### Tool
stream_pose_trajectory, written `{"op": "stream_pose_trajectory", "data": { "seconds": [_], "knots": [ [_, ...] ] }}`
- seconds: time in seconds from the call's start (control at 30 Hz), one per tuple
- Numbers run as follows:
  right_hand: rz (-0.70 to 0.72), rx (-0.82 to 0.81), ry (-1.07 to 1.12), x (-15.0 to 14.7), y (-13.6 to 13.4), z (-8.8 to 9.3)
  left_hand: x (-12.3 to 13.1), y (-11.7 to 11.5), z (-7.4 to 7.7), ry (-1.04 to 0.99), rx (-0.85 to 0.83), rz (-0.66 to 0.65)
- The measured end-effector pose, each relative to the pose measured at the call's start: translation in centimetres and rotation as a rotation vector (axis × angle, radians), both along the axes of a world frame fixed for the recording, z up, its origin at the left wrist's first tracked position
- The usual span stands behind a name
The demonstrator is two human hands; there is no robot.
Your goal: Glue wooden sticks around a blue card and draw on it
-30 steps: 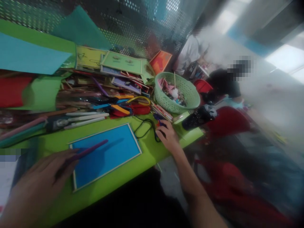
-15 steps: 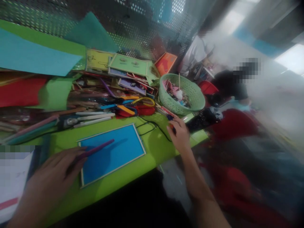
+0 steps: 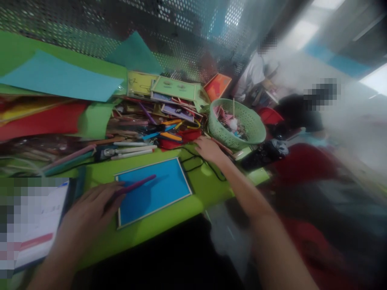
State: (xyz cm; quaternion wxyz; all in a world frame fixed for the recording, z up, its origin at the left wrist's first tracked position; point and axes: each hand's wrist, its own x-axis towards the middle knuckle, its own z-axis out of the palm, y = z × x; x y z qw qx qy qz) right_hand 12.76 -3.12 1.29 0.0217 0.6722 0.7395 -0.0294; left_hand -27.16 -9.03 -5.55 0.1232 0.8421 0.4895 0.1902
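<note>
My left hand (image 3: 93, 209) is closed around a slim purple stick (image 3: 142, 183) with a rounded tip, which points over a blue board (image 3: 157, 193) with a pale wooden border. The board lies flat on the green table (image 3: 169, 213). My right hand (image 3: 209, 150) reaches beyond the board, palm down, with its fingers stretched toward a red item (image 3: 172, 143). Nothing shows in those fingers, though blur softens them. Scissors (image 3: 171, 137) with orange handles lie among the clutter just left of them.
A green basket (image 3: 256, 129) of scraps stands right of my right hand, with a dark object (image 3: 263, 155) before it. Sticks and framed cards (image 3: 175, 88) crowd the back. At left lies a screen (image 3: 42, 225). A black cord (image 3: 193, 165) runs beside the board. A person (image 3: 299, 112) sits at right.
My right hand has moved left and farther back, away from the basket's front toward the red item. My left hand still holds the purple stick. The whole view has shifted, so things sit farther right.
</note>
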Motion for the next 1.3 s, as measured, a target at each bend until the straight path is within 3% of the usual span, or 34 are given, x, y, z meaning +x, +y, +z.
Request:
{"op": "stream_pose_trajectory", "data": {
  "seconds": [0.2,0.4,0.5,0.67,0.77,0.9,1.07,1.3],
  "knots": [
    [0.036,-0.025,0.016,-0.2,-2.4,0.8,0.0,0.0,-0.4,-0.06,-0.031,0.002],
    [0.316,-0.069,0.096,-1.5,-7.6,0.2,0.1,-0.4,-0.3,-0.048,-0.066,0.024],
    [0.254,-0.037,0.025,-1.0,-8.3,-0.4,0.3,-0.5,0.2,-0.079,-0.061,0.016],
    [0.006,0.055,-0.066,1.4,-6.9,-1.0,0.8,-0.5,0.8,-0.128,-0.079,-0.024],
    [-0.063,0.102,-0.094,1.8,-5.9,-1.0,1.1,-0.5,0.7,-0.129,-0.08,-0.024],
    [-0.002,0.131,-0.03,0.2,-5.1,-0.7,1.1,-0.5,0.6,-0.14,-0.09,-0.029],
    [0.125,0.046,0.045,-2.3,-3.6,-1.1,0.9,-0.7,1.0,-0.157,-0.159,0.014],
    [0.121,0.119,0.022,-3.7,-0.9,-1.1,0.9,-0.6,1.3,-0.183,-0.193,0.02]
  ]
}}
